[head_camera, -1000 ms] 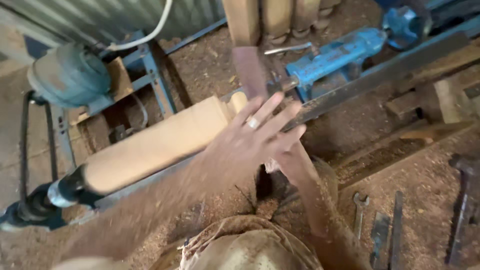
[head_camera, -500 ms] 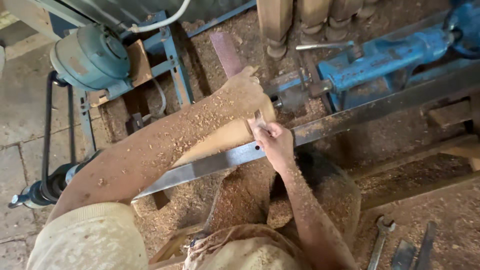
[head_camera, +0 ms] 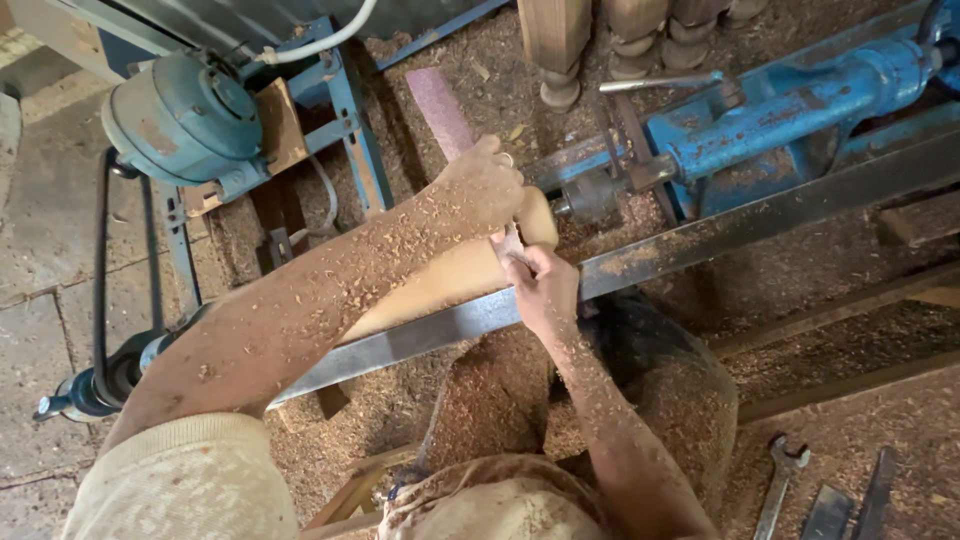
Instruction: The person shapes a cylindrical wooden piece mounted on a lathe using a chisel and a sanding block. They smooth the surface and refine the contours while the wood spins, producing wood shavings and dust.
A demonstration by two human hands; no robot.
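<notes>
A pale wooden cylinder [head_camera: 445,280] is mounted lengthwise in a lathe. A maroon strip of sandpaper [head_camera: 438,105] runs from the far side over the right end of the cylinder. My left hand [head_camera: 485,185], with a ring and dusted in shavings, reaches across the wood and is closed on the strip's far part. My right hand [head_camera: 543,288] grips the strip's near end [head_camera: 508,245] just in front of the cylinder, above the steel rail [head_camera: 760,222]. My left forearm hides much of the cylinder.
A blue motor [head_camera: 185,115] sits at the back left, and a black belt [head_camera: 100,270] runs down to the headstock [head_camera: 95,385]. The blue tailstock [head_camera: 800,100] stands at the right. Turned wooden legs [head_camera: 560,50] stand behind. A wrench [head_camera: 780,480] and flat tools [head_camera: 850,500] lie in sawdust.
A second ago my left hand was spread open over the cylinder's end. It now reaches across and grips the strip, and my right hand holds the strip's near end.
</notes>
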